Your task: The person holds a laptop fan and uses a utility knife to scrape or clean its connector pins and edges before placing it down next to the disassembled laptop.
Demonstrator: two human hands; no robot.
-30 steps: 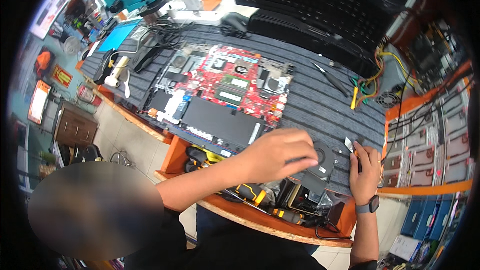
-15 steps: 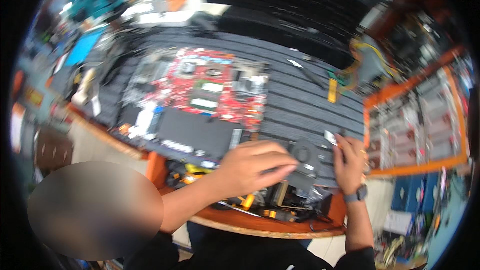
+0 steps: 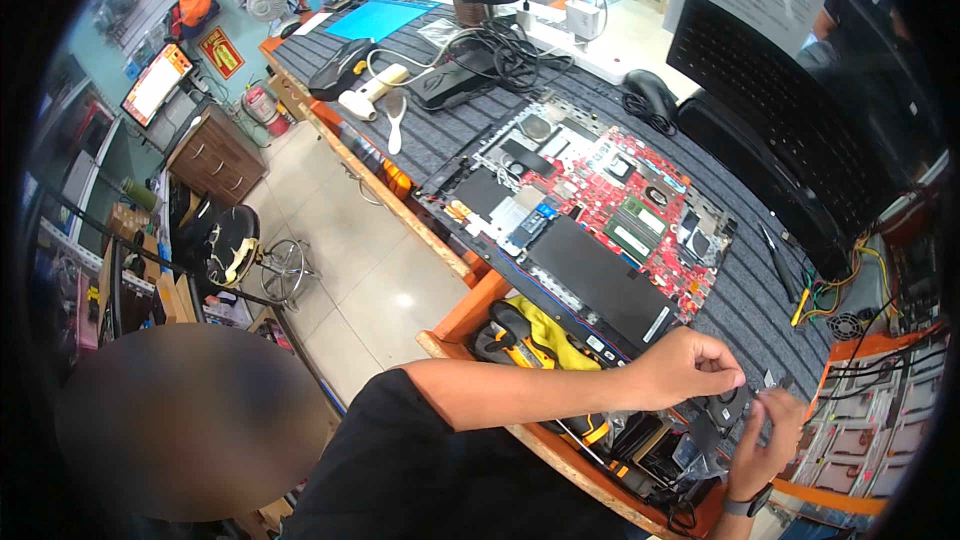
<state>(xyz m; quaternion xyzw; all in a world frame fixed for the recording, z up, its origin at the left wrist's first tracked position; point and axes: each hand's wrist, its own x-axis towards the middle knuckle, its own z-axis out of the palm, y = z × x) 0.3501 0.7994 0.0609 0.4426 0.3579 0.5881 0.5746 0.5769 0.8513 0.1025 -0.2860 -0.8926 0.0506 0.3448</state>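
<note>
At the front of the bench, my left hand (image 3: 682, 370) is closed, its thumb and fingertips pinched together over a black blower fan (image 3: 728, 406). Anything inside that pinch is too small to make out. My right hand (image 3: 768, 438), with a watch (image 3: 748, 502) on the wrist, is just right of the fan, its thumb and curled fingers apart. A small pale piece (image 3: 769, 378) is beyond its fingertips. To the left, an opened laptop base shows a red circuit board (image 3: 668, 225), green memory modules (image 3: 636, 228) and a flat black battery (image 3: 600, 282).
An open drawer (image 3: 470, 306) below the bench edge holds yellow-black tools. A screwdriver (image 3: 780, 262) lies beyond the laptop, near a large black keyboard-like panel (image 3: 790, 110). A compartment case (image 3: 860, 430) stands at right. Cables, a hot-air gun (image 3: 375, 92) and a brush (image 3: 396, 122) lie farther left.
The view has swung left, bringing the floor and stool in. My left hand's stretched fingers have curled into a pinch. My right hand has come closer to the left, near the fan.
</note>
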